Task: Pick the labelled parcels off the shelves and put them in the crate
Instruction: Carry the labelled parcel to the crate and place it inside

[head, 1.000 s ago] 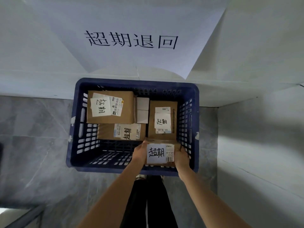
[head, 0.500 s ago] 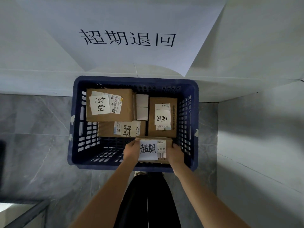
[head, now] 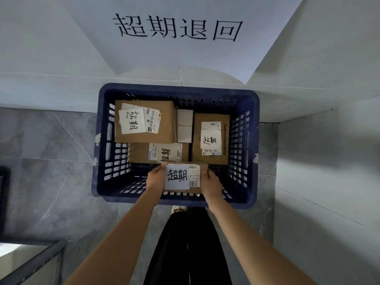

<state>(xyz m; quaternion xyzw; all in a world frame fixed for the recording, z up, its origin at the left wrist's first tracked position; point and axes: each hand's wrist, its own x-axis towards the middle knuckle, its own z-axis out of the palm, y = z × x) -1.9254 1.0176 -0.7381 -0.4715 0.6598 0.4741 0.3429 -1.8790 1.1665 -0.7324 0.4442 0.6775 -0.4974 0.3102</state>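
Cardboard is what you are dealing with: the small parcel (head: 186, 176) between your hands looks stiff-sided and light, judging by how easily it sits in a two-handed hold, though its weight cannot be read for sure. Your left hand (head: 156, 177) grips its left end and your right hand (head: 211, 183) grips its right end, fingers curled round the edges, with the white handwritten label (head: 177, 177) facing up. The parcel hangs over the near part of the blue crate (head: 245, 199), above the bare slotted floor there. Three labelled boxes already lie further in: a large one (head: 164, 122) at the far left, a flat one (head: 139, 153) partly under it, and one (head: 226, 138) on the right.

Keep your hold on the short ends, where the board is stiffest, and avoid pressing the top face, since a thin carton may dent. Taped surfaces could be slick, so lower it level into the open near space.
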